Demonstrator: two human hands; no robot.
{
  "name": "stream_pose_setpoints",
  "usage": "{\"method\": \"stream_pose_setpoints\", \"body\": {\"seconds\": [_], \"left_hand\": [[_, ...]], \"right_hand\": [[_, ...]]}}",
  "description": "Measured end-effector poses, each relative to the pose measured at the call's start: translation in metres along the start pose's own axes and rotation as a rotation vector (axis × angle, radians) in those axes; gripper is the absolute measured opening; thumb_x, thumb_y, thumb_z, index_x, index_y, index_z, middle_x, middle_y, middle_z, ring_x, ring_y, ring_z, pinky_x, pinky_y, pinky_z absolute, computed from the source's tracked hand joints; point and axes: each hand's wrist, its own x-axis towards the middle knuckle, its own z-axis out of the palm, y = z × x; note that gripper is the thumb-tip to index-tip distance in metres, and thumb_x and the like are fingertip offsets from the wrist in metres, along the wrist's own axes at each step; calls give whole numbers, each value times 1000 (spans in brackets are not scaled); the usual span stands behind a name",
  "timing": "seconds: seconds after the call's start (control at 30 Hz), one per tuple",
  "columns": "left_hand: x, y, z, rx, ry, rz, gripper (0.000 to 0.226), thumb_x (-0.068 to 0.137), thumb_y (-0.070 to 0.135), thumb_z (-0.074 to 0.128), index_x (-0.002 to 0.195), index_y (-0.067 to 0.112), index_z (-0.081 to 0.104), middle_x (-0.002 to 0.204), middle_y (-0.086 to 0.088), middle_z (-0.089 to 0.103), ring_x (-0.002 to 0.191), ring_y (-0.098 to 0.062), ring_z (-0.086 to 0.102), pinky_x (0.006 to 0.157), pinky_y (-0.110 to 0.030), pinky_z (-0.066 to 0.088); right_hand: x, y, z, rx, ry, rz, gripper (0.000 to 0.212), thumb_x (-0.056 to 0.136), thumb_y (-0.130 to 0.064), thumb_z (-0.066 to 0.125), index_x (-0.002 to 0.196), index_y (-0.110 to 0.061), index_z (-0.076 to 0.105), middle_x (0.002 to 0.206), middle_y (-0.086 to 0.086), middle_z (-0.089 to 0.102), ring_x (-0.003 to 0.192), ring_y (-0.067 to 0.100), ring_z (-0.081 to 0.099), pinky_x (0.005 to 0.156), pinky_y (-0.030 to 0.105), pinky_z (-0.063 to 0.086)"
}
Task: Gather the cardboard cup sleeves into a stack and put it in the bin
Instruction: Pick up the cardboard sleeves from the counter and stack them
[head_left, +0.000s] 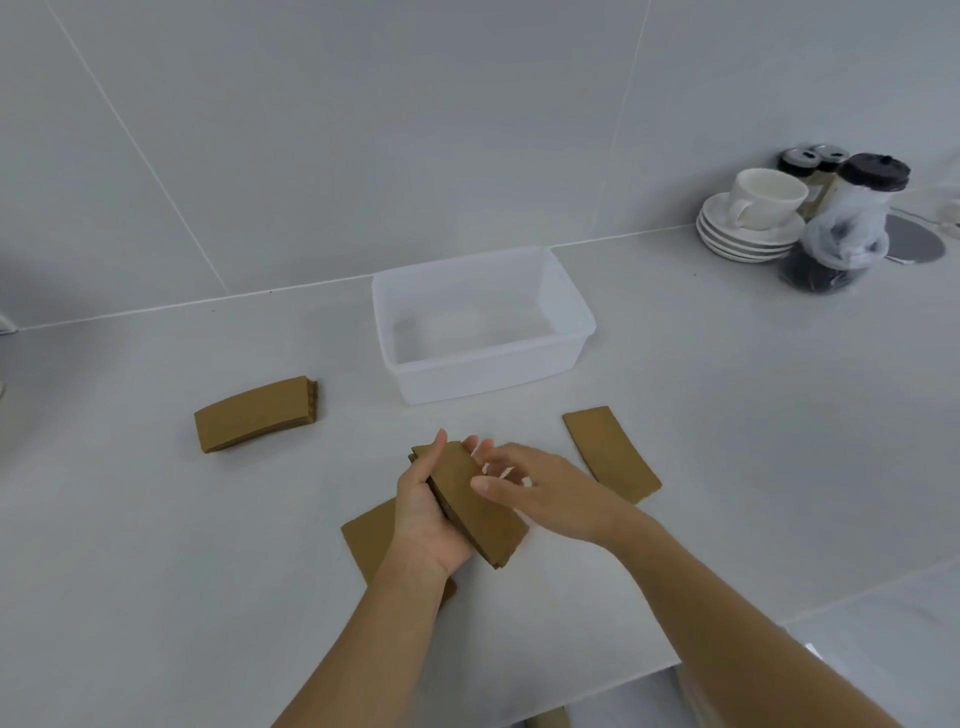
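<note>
So my left hand (427, 512) has a small stack of cardboard cup sleeves (470, 506) gripped edge-on, fingers wrapped round it, just above the counter (727, 415). My right hand (540, 491) is loose and open right beside the stack, holding nothing. Clear plastic bin (480, 325) sits just beyond. More sleeves lying around: one pile far left (257, 414), one right (610, 453), one under my left wrist (370, 540).
</note>
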Motion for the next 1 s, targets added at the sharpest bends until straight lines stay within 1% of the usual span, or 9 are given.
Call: {"method": "stream_pose_setpoints", "body": {"seconds": [0.1,0.17,0.23,0.37,0.47,0.53,0.67,0.8,1.0], "left_hand": [[6,-5,8,-9,-30,-12,41,71,34,71,102,8,64,99,-10,70,103,-32,66,89,-50,50],[9,-8,10,-3,-29,-8,41,71,32,70,104,7,63,99,-11,70,105,-29,64,93,-52,48],[12,-9,10,8,-25,-1,40,73,31,69,104,7,63,99,-11,70,105,-27,64,92,-52,48],[17,-12,7,19,-21,10,40,72,32,69,104,7,62,98,-11,69,103,-26,63,92,-52,47],[20,-15,9,25,-27,6,40,71,32,69,102,7,62,97,-11,68,102,-26,64,94,-52,47],[22,-18,11,28,-32,2,37,74,32,67,101,7,62,97,-11,68,101,-25,63,94,-52,47],[23,-22,12,30,-34,-3,36,79,34,65,102,7,62,98,-11,68,103,-25,63,95,-52,46],[23,-23,10,32,-25,1,39,78,37,65,104,8,62,98,-11,68,100,-25,64,95,-52,46],[20,-19,6,17,-9,7,43,75,37,66,107,8,61,100,-11,67,99,-25,64,91,-51,48]], "right_hand": [[1,9,-23,-11,103,97,52,85,-54,49,128,-25,46,117,-8,55,105,11,54,87,24,41],[3,20,-32,-115,213,163,50,85,-52,50,126,-23,45,117,-3,51,106,15,52,87,26,41],[3,31,-38,-256,341,207,43,86,-52,48,117,-23,45,118,-1,49,105,20,51,88,31,40],[-2,57,-37,-466,532,323,68,86,-54,46,138,-16,27,140,8,41,127,28,39,103,41,31],[-7,75,-29,-502,553,381,78,85,-55,47,143,-16,15,146,9,32,134,29,30,107,42,26],[-9,85,-24,-504,551,396,78,86,-53,47,144,-14,13,147,9,31,135,28,28,108,40,24],[-11,92,-11,-616,576,380,66,91,-51,37,141,-11,21,147,8,31,136,26,27,109,38,23],[-11,89,-9,-686,540,392,55,95,-45,30,137,-11,25,145,10,32,134,28,28,107,38,25],[-11,78,-15,-705,506,399,49,95,-41,34,132,-9,30,133,11,45,121,28,41,98,36,32]]}}
